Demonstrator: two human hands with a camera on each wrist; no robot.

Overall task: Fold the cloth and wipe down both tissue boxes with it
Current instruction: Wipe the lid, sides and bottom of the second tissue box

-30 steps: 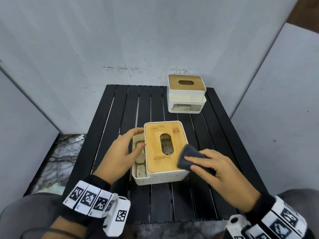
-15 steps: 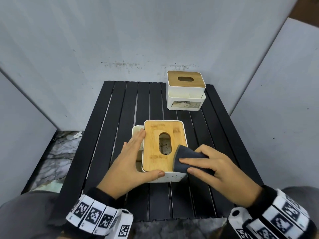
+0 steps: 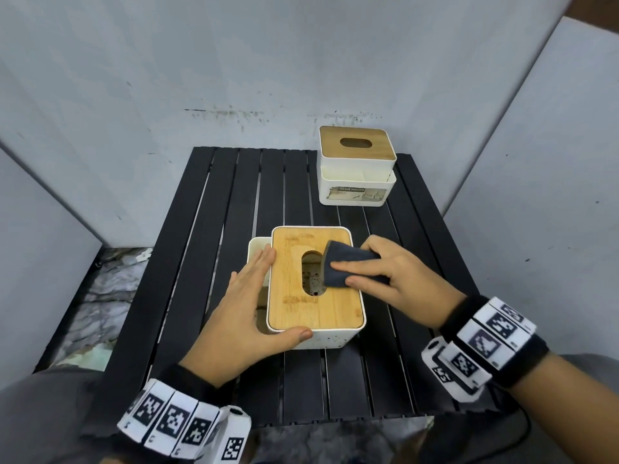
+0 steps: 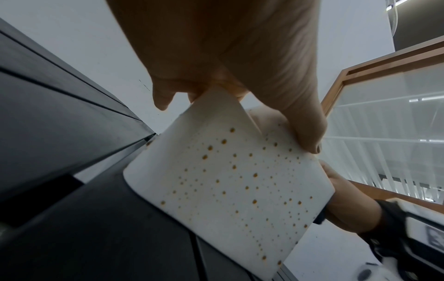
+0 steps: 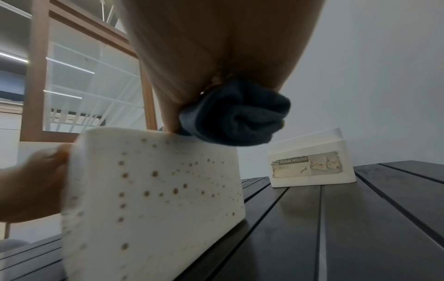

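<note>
I count two tissue boxes, one cloth, two hands. Left hand [image 3: 249, 313] fingers straight, braces left side of near tissue box [image 3: 330, 339] at bench [image 3: 214, 209] centre. Right hand [image 3: 407, 283] pinches folded cloth [image 3: 341, 266] on its bamboo lid [image 3: 315, 313]. Far tissue box [image 3: 355, 165] stands back right, untouched.

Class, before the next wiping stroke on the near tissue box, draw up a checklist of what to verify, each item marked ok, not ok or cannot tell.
1. Folded cloth gripped by right hand: ok.
2. Cloth on bamboo lid: ok.
3. Left hand steadies speckled tissue box: ok.
4. Box sits flat on slatted table: ok.
5. Lid fully wiped: cannot tell.
6. Far tissue box wiped: cannot tell.
</note>
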